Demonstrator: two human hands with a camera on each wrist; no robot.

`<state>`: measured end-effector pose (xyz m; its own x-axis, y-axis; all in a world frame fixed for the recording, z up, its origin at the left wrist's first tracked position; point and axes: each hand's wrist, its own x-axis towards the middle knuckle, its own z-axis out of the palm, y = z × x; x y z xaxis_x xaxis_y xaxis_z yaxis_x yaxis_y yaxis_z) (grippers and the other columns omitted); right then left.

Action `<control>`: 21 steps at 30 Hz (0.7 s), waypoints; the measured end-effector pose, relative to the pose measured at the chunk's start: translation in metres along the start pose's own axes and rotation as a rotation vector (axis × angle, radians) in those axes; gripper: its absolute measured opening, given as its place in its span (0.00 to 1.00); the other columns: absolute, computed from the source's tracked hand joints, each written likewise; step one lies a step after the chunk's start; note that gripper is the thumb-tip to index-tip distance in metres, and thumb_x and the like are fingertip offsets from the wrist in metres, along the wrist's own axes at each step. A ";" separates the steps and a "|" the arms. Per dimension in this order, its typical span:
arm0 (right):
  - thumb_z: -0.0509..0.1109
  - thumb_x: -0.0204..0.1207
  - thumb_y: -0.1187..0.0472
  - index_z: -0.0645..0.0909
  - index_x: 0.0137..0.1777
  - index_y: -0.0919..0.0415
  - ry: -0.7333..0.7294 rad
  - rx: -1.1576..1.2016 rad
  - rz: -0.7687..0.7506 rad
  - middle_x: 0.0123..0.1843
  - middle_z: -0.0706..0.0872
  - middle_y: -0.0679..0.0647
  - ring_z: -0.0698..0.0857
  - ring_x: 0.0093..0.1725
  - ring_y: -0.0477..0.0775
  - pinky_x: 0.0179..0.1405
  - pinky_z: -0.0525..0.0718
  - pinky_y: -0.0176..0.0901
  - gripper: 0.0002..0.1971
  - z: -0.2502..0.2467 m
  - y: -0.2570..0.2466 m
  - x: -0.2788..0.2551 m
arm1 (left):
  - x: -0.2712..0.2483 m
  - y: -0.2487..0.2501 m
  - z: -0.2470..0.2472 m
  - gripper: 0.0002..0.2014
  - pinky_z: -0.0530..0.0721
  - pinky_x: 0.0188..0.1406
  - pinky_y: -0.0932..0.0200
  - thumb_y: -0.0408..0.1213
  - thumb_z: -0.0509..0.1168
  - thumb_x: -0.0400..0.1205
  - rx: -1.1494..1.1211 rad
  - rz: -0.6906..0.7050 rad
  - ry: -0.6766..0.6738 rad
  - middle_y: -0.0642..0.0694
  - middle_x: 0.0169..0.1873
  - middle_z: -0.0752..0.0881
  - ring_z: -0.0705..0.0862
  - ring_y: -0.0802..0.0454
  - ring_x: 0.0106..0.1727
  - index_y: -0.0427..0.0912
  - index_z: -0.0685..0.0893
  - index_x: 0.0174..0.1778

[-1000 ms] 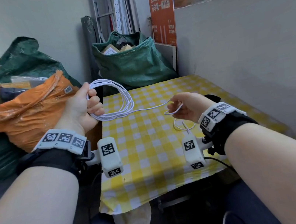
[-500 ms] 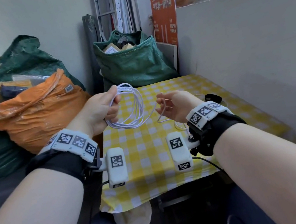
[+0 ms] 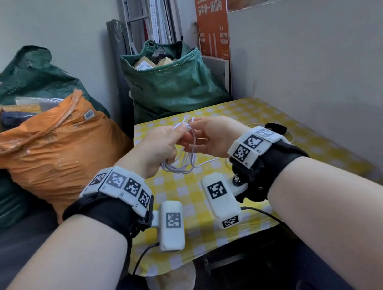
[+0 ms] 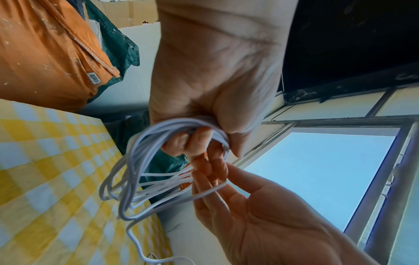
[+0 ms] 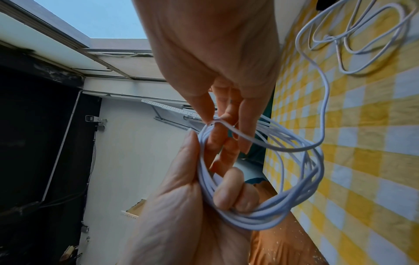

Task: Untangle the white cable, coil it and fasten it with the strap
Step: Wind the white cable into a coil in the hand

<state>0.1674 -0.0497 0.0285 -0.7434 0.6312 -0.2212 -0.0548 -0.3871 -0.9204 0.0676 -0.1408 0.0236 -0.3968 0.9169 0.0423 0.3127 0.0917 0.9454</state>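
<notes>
Meeting over the tabletop (image 3: 250, 110), the hands have closed the gap they had a second ago: the left hand (image 3: 153, 148) has its grip curled round the coil (image 5: 260, 179), and the right hand (image 3: 211, 134) pinches a fresh loop of cable (image 5: 324, 100) onto it. Coiling looks well along, though slack still trails on the cloth. The wall crowds the right; leftward lies free room.

Small table (image 3: 251, 120) under yellow-and-white checked cloth, set against a grey panel (image 3: 324, 73) at right. Far: pale wall (image 3: 61, 27), orange sign (image 3: 212, 11), green sack (image 3: 170, 83). Left: orange sack (image 3: 56, 151). Window (image 4: 317, 170) admits daylight.
</notes>
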 end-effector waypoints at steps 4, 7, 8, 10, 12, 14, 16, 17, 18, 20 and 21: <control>0.65 0.81 0.66 0.77 0.44 0.59 0.070 -0.093 -0.020 0.34 0.81 0.54 0.80 0.36 0.50 0.38 0.87 0.44 0.05 -0.005 -0.001 0.001 | 0.000 0.002 0.001 0.18 0.62 0.20 0.65 0.46 0.54 0.87 -0.048 -0.054 0.021 0.42 0.36 0.75 0.62 0.59 0.16 0.39 0.79 0.38; 0.68 0.79 0.65 0.78 0.42 0.56 0.123 -0.126 -0.043 0.35 0.82 0.52 0.75 0.31 0.46 0.37 0.84 0.39 0.06 -0.008 -0.002 0.000 | 0.001 0.002 0.002 0.17 0.64 0.19 0.67 0.45 0.54 0.88 -0.121 -0.091 0.029 0.44 0.36 0.79 0.62 0.58 0.17 0.39 0.77 0.38; 0.69 0.78 0.67 0.78 0.42 0.58 0.116 -0.099 -0.056 0.35 0.83 0.53 0.77 0.29 0.46 0.35 0.86 0.38 0.05 -0.008 -0.003 0.000 | 0.002 0.001 0.002 0.17 0.65 0.18 0.67 0.45 0.54 0.88 -0.127 -0.099 0.026 0.43 0.36 0.81 0.62 0.58 0.18 0.38 0.78 0.40; 0.68 0.77 0.73 0.78 0.42 0.63 0.087 -0.020 -0.081 0.35 0.84 0.57 0.84 0.25 0.46 0.34 0.88 0.38 0.06 -0.006 -0.003 -0.001 | 0.003 0.000 0.003 0.17 0.65 0.18 0.67 0.46 0.55 0.87 -0.132 -0.105 0.013 0.41 0.37 0.82 0.63 0.58 0.18 0.36 0.80 0.47; 0.69 0.76 0.75 0.79 0.44 0.67 0.057 0.006 -0.096 0.35 0.85 0.58 0.86 0.25 0.47 0.31 0.89 0.36 0.04 -0.005 -0.003 -0.003 | 0.004 0.000 0.002 0.16 0.64 0.18 0.67 0.46 0.55 0.87 -0.142 -0.106 0.019 0.43 0.33 0.80 0.63 0.58 0.18 0.36 0.81 0.49; 0.70 0.75 0.75 0.79 0.47 0.69 0.036 0.020 -0.107 0.35 0.84 0.58 0.86 0.26 0.47 0.30 0.88 0.35 0.04 -0.006 -0.003 -0.004 | 0.003 0.000 0.001 0.15 0.63 0.18 0.67 0.45 0.55 0.87 -0.165 -0.110 0.039 0.45 0.30 0.77 0.64 0.58 0.18 0.39 0.80 0.44; 0.70 0.75 0.75 0.78 0.44 0.68 0.028 0.024 -0.114 0.35 0.84 0.58 0.86 0.27 0.48 0.30 0.88 0.35 0.05 -0.007 -0.004 -0.004 | 0.003 -0.002 0.000 0.14 0.64 0.18 0.67 0.45 0.56 0.87 -0.181 -0.113 0.036 0.45 0.30 0.76 0.65 0.57 0.19 0.40 0.80 0.43; 0.70 0.75 0.75 0.78 0.44 0.67 0.022 0.011 -0.114 0.35 0.84 0.57 0.86 0.27 0.48 0.30 0.87 0.35 0.05 -0.008 -0.004 -0.004 | 0.003 -0.003 -0.001 0.14 0.65 0.18 0.67 0.46 0.57 0.86 -0.189 -0.115 0.026 0.45 0.31 0.77 0.66 0.57 0.19 0.40 0.80 0.43; 0.71 0.74 0.75 0.78 0.45 0.66 0.018 -0.007 -0.112 0.36 0.84 0.57 0.87 0.27 0.48 0.29 0.87 0.34 0.06 -0.008 -0.004 -0.004 | 0.002 -0.004 -0.001 0.14 0.65 0.18 0.67 0.46 0.58 0.86 -0.200 -0.117 0.013 0.45 0.31 0.78 0.67 0.56 0.21 0.40 0.80 0.43; 0.72 0.74 0.72 0.78 0.47 0.63 0.021 -0.067 -0.110 0.37 0.84 0.57 0.86 0.28 0.48 0.28 0.86 0.34 0.08 -0.008 -0.003 -0.004 | 0.001 -0.005 0.000 0.15 0.66 0.18 0.66 0.46 0.58 0.86 -0.239 -0.124 -0.013 0.46 0.30 0.79 0.68 0.55 0.22 0.39 0.80 0.42; 0.73 0.74 0.71 0.78 0.46 0.62 0.025 -0.107 -0.114 0.36 0.83 0.55 0.84 0.29 0.47 0.29 0.86 0.34 0.07 -0.008 -0.002 -0.004 | 0.000 -0.005 0.000 0.15 0.65 0.18 0.66 0.45 0.58 0.86 -0.267 -0.128 -0.028 0.46 0.28 0.79 0.68 0.56 0.22 0.39 0.80 0.41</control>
<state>0.1757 -0.0463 0.0287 -0.7196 0.6840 -0.1198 -0.0655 -0.2386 -0.9689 0.0666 -0.1414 0.0190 -0.3934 0.9151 -0.0886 0.0221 0.1058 0.9941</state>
